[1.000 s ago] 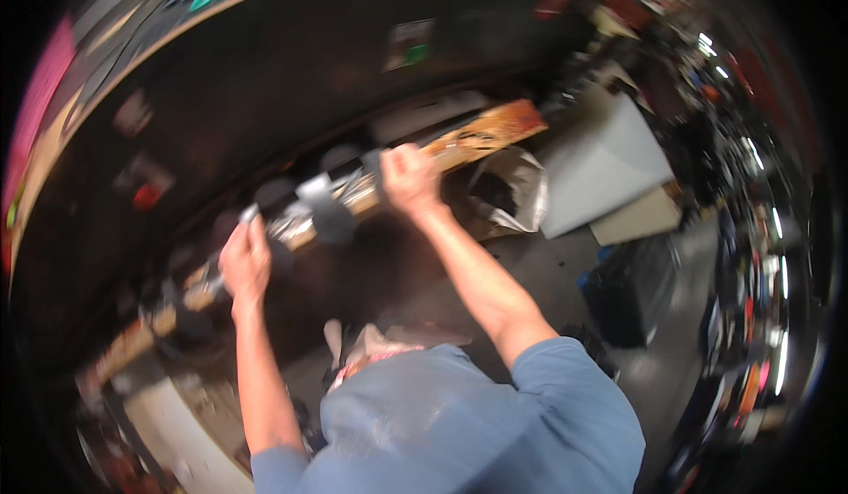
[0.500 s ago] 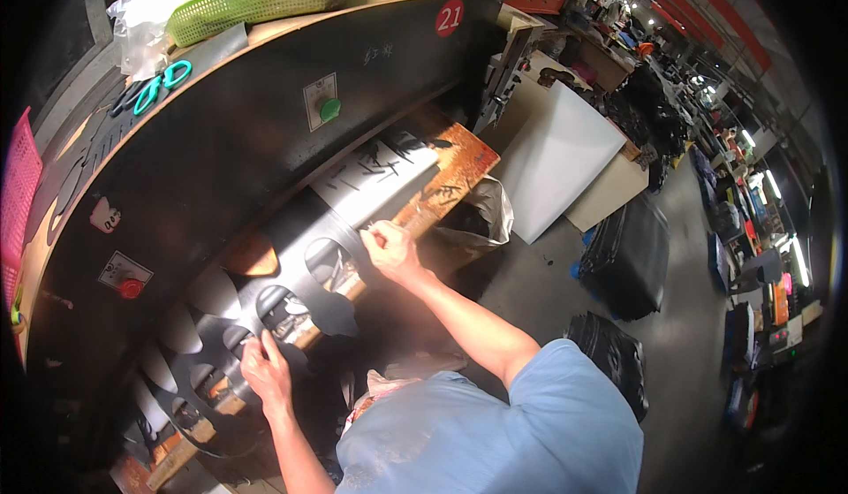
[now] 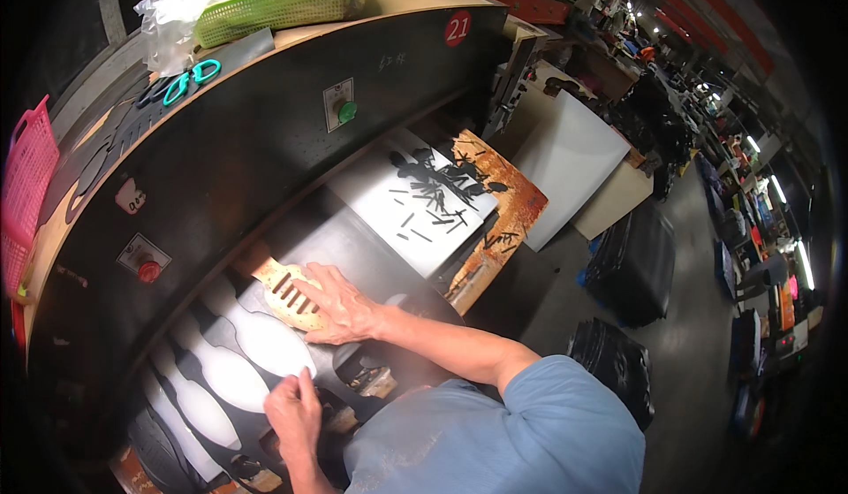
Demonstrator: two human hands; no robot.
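My right hand (image 3: 340, 304) grips the side of a tan, paddle-shaped cutting die (image 3: 290, 295) with several dark slots. The die rests on a black sheet (image 3: 358, 242) spread over the work surface. Paddle-shaped cut-outs run through the sheet, with a white board (image 3: 274, 342) showing through them. At the sheet's near edge, beside the closest cut-out, my left hand (image 3: 296, 410) is closed with its fingers curled together. Whatever is between those fingers is hidden.
A black machine beam (image 3: 256, 132) with a green button (image 3: 347, 111) and a red button (image 3: 148, 271) spans behind the surface. Dark scraps (image 3: 442, 185) lie on the white board's right end. Teal-handled scissors (image 3: 190, 81) and a green basket (image 3: 283, 10) sit on top.
My right hand has left the sheet's edge and moved left onto the tan die. The black sheet now lies flatter across the board, and my left hand has shifted nearer and right.
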